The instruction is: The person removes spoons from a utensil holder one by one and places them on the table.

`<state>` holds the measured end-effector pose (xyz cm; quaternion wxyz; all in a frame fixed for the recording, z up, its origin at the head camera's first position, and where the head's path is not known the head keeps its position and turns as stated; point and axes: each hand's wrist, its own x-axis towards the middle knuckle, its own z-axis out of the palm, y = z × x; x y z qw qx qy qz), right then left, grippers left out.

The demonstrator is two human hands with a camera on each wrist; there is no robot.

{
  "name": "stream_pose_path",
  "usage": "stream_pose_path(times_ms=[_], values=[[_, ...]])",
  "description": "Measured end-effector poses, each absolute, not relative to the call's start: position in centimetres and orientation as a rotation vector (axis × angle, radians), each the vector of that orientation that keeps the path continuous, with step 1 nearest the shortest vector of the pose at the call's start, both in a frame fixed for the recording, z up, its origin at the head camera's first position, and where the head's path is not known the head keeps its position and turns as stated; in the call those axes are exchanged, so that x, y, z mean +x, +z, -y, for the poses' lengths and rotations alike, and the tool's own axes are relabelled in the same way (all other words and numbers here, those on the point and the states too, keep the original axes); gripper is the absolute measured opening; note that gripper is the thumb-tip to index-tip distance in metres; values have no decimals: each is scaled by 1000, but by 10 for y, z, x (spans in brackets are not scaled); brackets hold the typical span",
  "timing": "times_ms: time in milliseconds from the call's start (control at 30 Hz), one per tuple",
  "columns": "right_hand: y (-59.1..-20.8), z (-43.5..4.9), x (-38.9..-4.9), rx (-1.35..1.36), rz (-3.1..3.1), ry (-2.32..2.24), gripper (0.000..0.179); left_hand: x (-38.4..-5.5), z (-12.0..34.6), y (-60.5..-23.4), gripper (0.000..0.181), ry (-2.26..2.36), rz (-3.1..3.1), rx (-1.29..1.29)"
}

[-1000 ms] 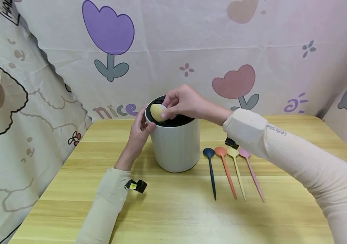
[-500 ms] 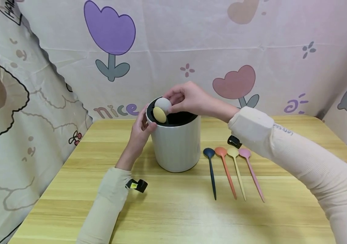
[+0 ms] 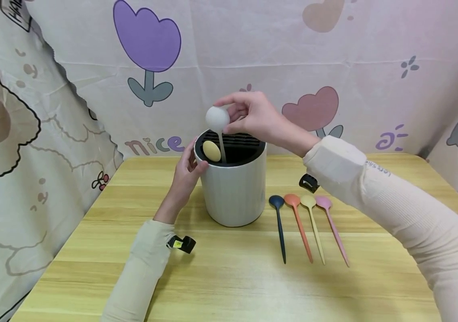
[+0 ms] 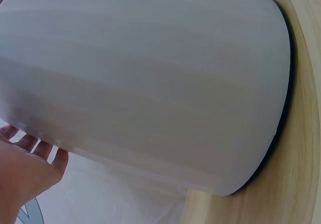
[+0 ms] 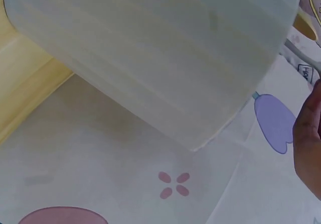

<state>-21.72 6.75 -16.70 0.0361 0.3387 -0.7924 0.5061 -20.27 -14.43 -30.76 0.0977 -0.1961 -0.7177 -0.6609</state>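
Observation:
A ribbed white utensil holder (image 3: 235,194) with a black slotted insert stands upright on the wooden table. My left hand (image 3: 186,174) grips its left side, thumb near the front rim and fingers around the back. Above the opening, my right hand (image 3: 253,114) pinches a white spoon (image 3: 217,119) by its round head; the thin handle points down into the holder, its lower end hidden inside. A yellow spoon (image 3: 211,151) leans in the holder at the left, only its head showing. The right wrist view shows part of my right hand (image 5: 308,138) beside the white spoon's handle.
To the right of the holder, a dark blue spoon (image 3: 279,228), an orange spoon (image 3: 300,228), a pale yellow spoon (image 3: 314,228) and a pink spoon (image 3: 333,230) lie side by side on the table (image 3: 229,277). A printed cloth (image 3: 221,44) hangs behind.
My right hand has risen from the holder's opening with the white spoon, whose head and handle now show above the rim. The yellow spoon stays in the holder. My left hand keeps its grip.

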Motion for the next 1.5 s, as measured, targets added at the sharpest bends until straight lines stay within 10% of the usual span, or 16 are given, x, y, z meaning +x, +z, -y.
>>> stream_pose_path(times_ms=[1500], values=[[-120, -118, -199, 746, 2297, 1869, 52, -203, 144, -309, 123, -1944, 2127, -581]])
